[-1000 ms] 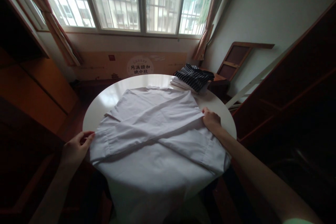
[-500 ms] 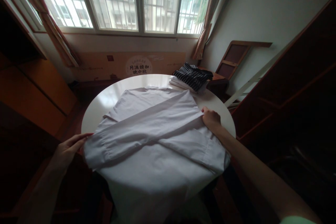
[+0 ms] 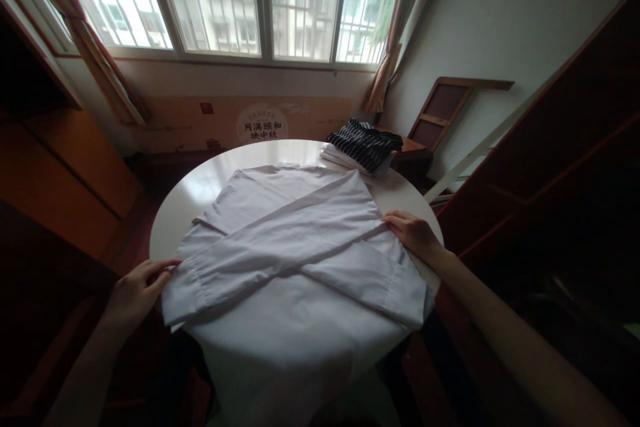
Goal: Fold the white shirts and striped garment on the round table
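A white long-sleeved shirt (image 3: pixel 300 240) lies spread over the round table, its sleeves folded across the body and overlapping. Its lower part hangs over the near edge. At the left edge of the shirt, beside a sleeve's cuff end, my left hand (image 3: pixel 137 290) pinches the cloth between thumb and fingers. On the opposite side my right hand (image 3: pixel 413 233) rests with stretched fingers, the fingertips touching the shirt's right edge. Its thumb is hard to make out.
The white round table (image 3: pixel 173 210) stands under a barred window (image 3: pixel 220 7). At its back right lies a folded black-and-white striped garment (image 3: pixel 365 143) on folded white cloth (image 3: pixel 340 159). A wooden chair (image 3: pixel 443 110) and dark red furniture (image 3: pixel 540 173) are on the right.
My right hand has loosened from a closed grip to straighter fingers at the shirt's edge. The left sleeve end, blurred before, now lies still. The view has shifted slightly.
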Demonstrator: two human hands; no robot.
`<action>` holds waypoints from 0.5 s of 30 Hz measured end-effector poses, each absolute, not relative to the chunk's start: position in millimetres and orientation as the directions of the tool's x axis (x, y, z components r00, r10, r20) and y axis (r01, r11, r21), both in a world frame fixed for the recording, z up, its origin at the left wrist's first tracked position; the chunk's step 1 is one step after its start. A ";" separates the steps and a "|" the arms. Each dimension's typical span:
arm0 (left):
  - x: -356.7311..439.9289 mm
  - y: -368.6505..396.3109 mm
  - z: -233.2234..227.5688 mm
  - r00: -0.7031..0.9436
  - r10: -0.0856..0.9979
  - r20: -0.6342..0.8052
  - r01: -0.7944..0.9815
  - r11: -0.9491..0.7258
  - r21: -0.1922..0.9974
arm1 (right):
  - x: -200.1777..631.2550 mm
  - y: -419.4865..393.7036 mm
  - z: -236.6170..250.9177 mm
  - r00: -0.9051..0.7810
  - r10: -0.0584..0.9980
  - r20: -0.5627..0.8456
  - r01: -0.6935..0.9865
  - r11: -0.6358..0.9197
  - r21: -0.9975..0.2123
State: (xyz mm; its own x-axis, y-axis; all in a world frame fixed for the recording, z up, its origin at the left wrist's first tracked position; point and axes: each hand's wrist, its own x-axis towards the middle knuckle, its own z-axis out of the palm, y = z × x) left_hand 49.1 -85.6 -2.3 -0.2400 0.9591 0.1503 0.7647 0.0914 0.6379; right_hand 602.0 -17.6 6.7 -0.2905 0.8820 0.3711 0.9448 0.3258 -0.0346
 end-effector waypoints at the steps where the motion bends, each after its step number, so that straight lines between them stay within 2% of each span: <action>1: 49.8 -86.2 -1.7 -0.239 0.957 0.163 0.771 0.085 0.632 | 605.3 -18.6 6.2 -0.315 0.876 0.365 0.936 0.350 -0.033; 5: 53.0 -87.9 -0.1 -0.240 0.950 0.202 0.791 0.071 0.608 | 610.3 -22.4 6.0 -0.370 0.859 0.353 0.913 0.407 -0.034; 10: 56.5 -88.4 -0.4 -0.214 0.952 0.217 0.838 0.065 0.542 | 599.6 -36.7 10.5 -0.326 0.877 0.354 0.935 0.354 -0.015; 15: 54.7 -84.5 -6.3 -0.220 0.950 0.224 0.880 0.094 0.466 | 596.3 -33.8 27.7 -0.248 0.948 0.200 0.968 0.250 0.012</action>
State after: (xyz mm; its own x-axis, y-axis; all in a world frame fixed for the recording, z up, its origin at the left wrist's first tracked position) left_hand 54.7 -84.5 -6.3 -0.2198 0.9496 0.2236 0.8796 0.0938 0.4663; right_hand 596.3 -33.8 27.7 -0.2475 0.9479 0.2004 0.9681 0.2503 0.0115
